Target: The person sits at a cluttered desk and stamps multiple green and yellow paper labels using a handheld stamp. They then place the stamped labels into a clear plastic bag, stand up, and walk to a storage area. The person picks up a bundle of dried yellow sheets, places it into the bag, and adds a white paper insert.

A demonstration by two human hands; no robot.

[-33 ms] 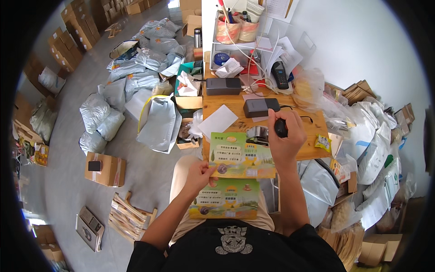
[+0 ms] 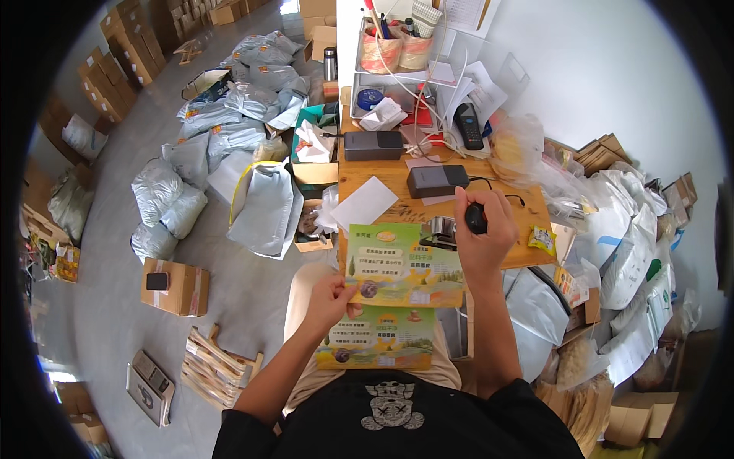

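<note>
My left hand point(image 2: 332, 301) pinches the lower left corner of a flat green and yellow printed sheet point(image 2: 405, 265). The sheet reaches over the near edge of the wooden desk point(image 2: 367, 170). Below it, a second sheet of similar print point(image 2: 378, 340) lies across my lap, its top partly covered. My right hand point(image 2: 489, 222) is closed around a tool with a black knob point(image 2: 475, 219). A shiny metal part point(image 2: 441, 229) beside the knob rests at the upper right of the held sheet; its exact kind is unclear.
Two dark power adapters point(image 2: 436, 181), a black handset point(image 2: 469, 126) and white paper point(image 2: 365, 203) lie on the desk. Grey mailing bags point(image 2: 168, 191) and a carton point(image 2: 174, 288) are on the floor at left. White sacks point(image 2: 627, 229) crowd the right side.
The upper sheet has tilted slightly and its lower edge has come a little nearer to me. My right hand keeps hold of the knobbed tool.
</note>
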